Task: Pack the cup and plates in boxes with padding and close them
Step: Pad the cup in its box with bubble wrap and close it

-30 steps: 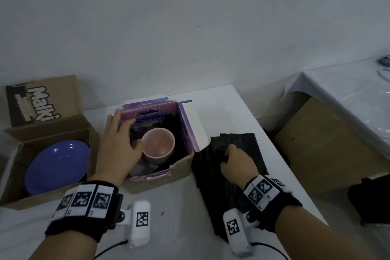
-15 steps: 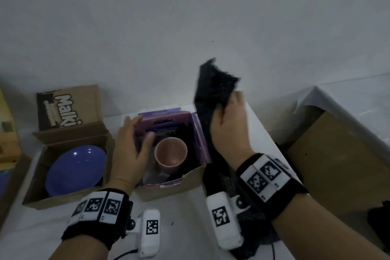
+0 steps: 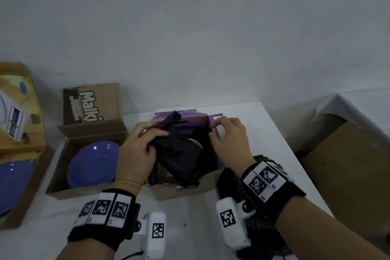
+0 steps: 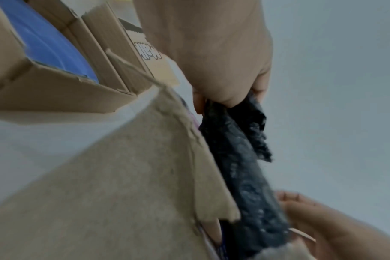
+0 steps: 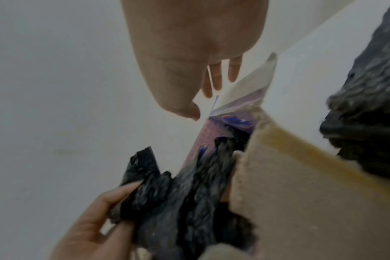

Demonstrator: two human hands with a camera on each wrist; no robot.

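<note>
White counter (image 3: 242, 116) under a bare grey wall is where I work. My left hand (image 3: 137, 150) has its fingers curled round the top of the black padding (image 3: 179, 154), bunching it over the purple box (image 3: 202, 188); the left wrist view shows the same pinch on the sheet's upper end. My right hand (image 3: 230, 141) sits at the box's right wall, fingers loosely bent, thumb and forefinger close together at the flap edge; whether they actually pinch the flap or the padding I cannot tell.

The cup is almost wholly hidden under the padding inside that box, only a pale sliver of rim (image 3: 198, 143) peeking out.

I judge this to be the padding step for the cup. Next I must tuck the sheet down around and over the cup so nothing stands above the walls, then fold the flaps shut.

Left of this, an open brown box (image 3: 63, 188) holds a blue plate (image 3: 92, 164), uncovered. A second plate (image 3: 12, 186) lies in the far-left box. More padding (image 3: 261, 160) lies beside my right wrist.
</note>
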